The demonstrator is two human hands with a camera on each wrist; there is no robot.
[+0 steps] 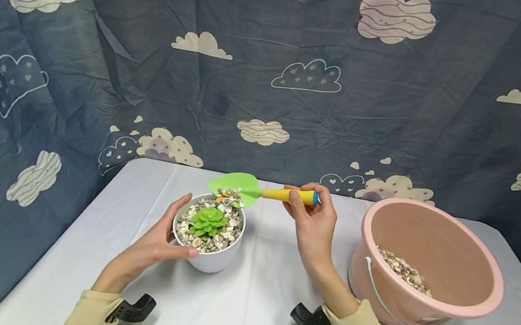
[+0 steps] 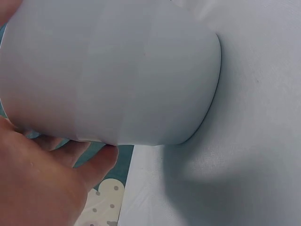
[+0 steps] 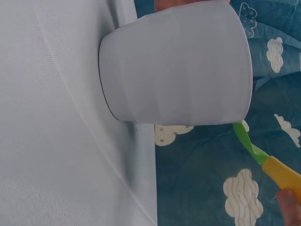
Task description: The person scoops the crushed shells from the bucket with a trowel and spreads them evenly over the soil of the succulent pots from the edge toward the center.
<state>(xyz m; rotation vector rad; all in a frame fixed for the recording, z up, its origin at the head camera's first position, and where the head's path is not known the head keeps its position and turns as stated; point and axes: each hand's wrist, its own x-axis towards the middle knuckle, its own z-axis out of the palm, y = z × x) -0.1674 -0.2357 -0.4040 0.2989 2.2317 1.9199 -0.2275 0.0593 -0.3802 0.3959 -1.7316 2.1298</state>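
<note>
A white flowerpot [image 1: 211, 262] stands on the table, filled with small shells and pebbles around a green succulent [image 1: 208, 222]. My left hand [image 1: 159, 243] holds the pot from its left side, thumb on the near rim and fingers around the far side; in the left wrist view they lie along the pot wall [image 2: 113, 70]. My right hand [image 1: 311, 226] grips the yellow handle of a toy trowel [image 1: 281, 194]. Its green blade lies tilted at the pot's far rim, with shells [image 1: 230, 196] at its near edge. The right wrist view shows only part of the trowel [image 3: 280, 176].
To the right stands a pink bucket [image 1: 421, 307] with a white handle and more shells [image 1: 406, 271] inside. The table has a white cloth [image 1: 269, 310]. Behind it hangs a dark blue curtain [image 1: 262, 17] with cloud patterns.
</note>
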